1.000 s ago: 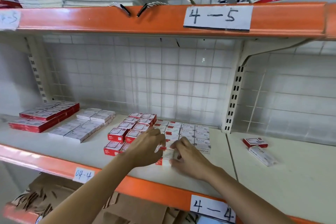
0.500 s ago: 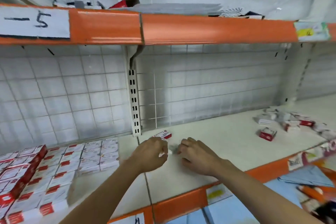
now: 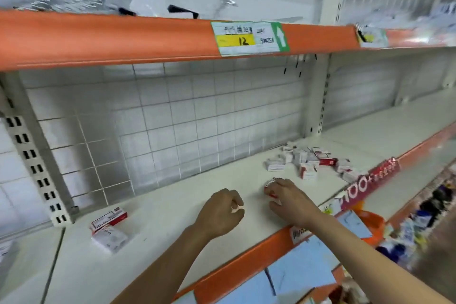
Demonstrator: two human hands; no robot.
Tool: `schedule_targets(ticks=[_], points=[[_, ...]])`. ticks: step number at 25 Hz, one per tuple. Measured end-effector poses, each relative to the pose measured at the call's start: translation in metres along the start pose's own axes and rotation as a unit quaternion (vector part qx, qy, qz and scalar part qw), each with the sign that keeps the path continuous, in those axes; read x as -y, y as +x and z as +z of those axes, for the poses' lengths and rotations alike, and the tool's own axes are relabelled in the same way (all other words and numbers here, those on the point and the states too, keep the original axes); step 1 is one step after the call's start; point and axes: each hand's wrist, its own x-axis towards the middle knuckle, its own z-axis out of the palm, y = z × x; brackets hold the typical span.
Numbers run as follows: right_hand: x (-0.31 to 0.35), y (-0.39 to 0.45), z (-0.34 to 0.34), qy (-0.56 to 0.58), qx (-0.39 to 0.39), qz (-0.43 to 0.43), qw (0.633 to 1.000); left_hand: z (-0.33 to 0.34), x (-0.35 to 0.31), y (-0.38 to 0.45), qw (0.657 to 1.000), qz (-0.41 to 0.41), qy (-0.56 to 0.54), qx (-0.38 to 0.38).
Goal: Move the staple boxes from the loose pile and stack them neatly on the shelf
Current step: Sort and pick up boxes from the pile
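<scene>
While the right hand point(image 3: 291, 196) closes over a single red-and-white box point(image 3: 269, 184) on the shelf point(image 3: 177, 195), fingers curled on top and thumb side hidden, the grip looks only part made. Left hand point(image 3: 222, 212) sits just beside it, fingers clenched round something small and white; cannot tell what.

Step in hand, as judged: picking up a stray box lying short of the pile point(image 3: 311, 163). To do it well: pinch across the long sides, lift flat, keep the printed face up so it matches the others when stacked. Box is small and light, so it may skid on the smooth surface if pushed rather than pinched.

Pile lies near, up and right of the right hand, boxes jumbled at all angles, some on edge. Blur hides the count.

Two more boxes point(image 3: 108, 227) lie well apart to the left, near the slotted upright point(image 3: 32, 155), one leaning on the other.

Around: orange shelf lip point(image 3: 246, 264) under both forearms, a price tag point(image 3: 249, 38) on the shelf above, a red promo strip point(image 3: 370, 180) on the edge at right. Nothing stands between hands and pile.
</scene>
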Motion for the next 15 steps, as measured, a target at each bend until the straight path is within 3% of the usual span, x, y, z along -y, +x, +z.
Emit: schedule_targets(ticks=[6, 9, 15], points=[[-0.111, 0.011, -0.014, 0.007, -0.032, 0.069, 0.997, 0.058, -0.039, 0.072, 0.999, -0.022, 0.017, -0.031], [-0.145, 0.020, -0.019, 0.011, -0.025, 0.086, 0.996, 0.078, -0.047, 0.089, 0.996, -0.063, 0.063, -0.011], [-0.164, 0.046, -0.016, 0.023, 0.065, 0.064, 0.996, 0.093, -0.042, 0.106, 0.989, -0.100, 0.102, 0.022]])
